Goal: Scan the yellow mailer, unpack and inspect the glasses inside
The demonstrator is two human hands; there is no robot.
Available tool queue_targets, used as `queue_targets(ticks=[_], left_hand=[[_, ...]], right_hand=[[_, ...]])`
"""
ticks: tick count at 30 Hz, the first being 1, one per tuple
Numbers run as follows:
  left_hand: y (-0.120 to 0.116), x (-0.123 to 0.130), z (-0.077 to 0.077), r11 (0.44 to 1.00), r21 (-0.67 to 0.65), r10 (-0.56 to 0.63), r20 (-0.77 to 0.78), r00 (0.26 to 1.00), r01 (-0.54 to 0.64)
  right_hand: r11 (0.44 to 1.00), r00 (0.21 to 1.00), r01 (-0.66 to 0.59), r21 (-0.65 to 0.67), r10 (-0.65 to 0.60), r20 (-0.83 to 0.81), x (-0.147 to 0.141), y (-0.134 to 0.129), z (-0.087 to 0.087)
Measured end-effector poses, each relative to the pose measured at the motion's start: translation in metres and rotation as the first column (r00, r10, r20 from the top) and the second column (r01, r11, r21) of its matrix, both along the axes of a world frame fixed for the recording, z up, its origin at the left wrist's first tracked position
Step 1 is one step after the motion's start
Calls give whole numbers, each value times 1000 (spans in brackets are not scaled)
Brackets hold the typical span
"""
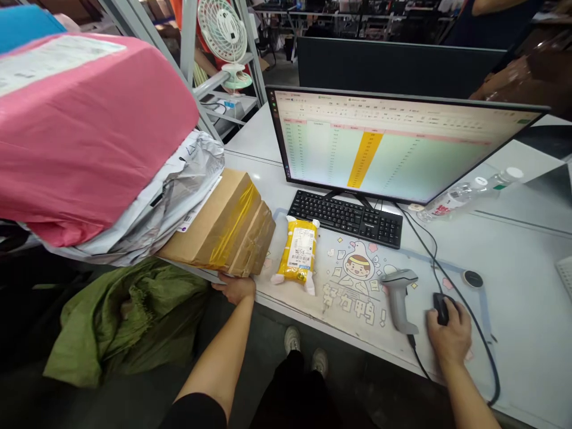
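My right hand (451,335) rests over a black computer mouse (441,308), its fingers curled around it. My left hand (238,290) is at the desk's front edge, touching the lower edge of the cardboard boxes (210,232); its fingers reach out leftward and their tips are partly hidden. Yellow tape crosses one box. Between my hands lies a small yellow-wrapped parcel (298,253) with a white label facing up. A grey barcode scanner (399,298) lies left of the mouse. Behind the parcel are a black keyboard (346,215) and a monitor (388,146) showing a spreadsheet.
A big pink parcel (98,131) and grey plastic mailers (170,196) are piled at the left. Green sacking (120,322) hangs below them. Clear bottles (465,193) stand right of the monitor. A fan (223,33) is on a metal ladder. Other people are partly visible behind.
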State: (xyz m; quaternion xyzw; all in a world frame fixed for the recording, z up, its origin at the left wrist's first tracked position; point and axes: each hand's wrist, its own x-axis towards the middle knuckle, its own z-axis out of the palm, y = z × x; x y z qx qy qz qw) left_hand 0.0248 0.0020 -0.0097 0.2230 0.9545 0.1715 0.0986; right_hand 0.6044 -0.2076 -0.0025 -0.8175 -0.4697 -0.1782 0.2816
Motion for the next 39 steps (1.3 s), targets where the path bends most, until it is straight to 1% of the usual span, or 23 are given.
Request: queue_targets(ticks=[4,11,21,31,39], left_hand=[[0,1,2,1000,-9,-4,0,1000,4],[0,1,5,1000,2,-18,3,1000,18],[-2,2,8,1000,7,-21,17,1000,21],[-2,2,8,1000,2,-30,-8,1000,30],[-3,0,6,999,16,-30,22,999,29]], right_hand=[[1000,1000,-5,-10,5,23,0,-1,-1],[1000,1000,-8,7,8,-5,0,-2,-4],[1000,1000,10,6,-10,-19,-1,-1,-3],[1000,999,12,-6,-12,-45,-4,-1,-1],[1000,999,-2,17,3,-43,-2,-2,-4]])
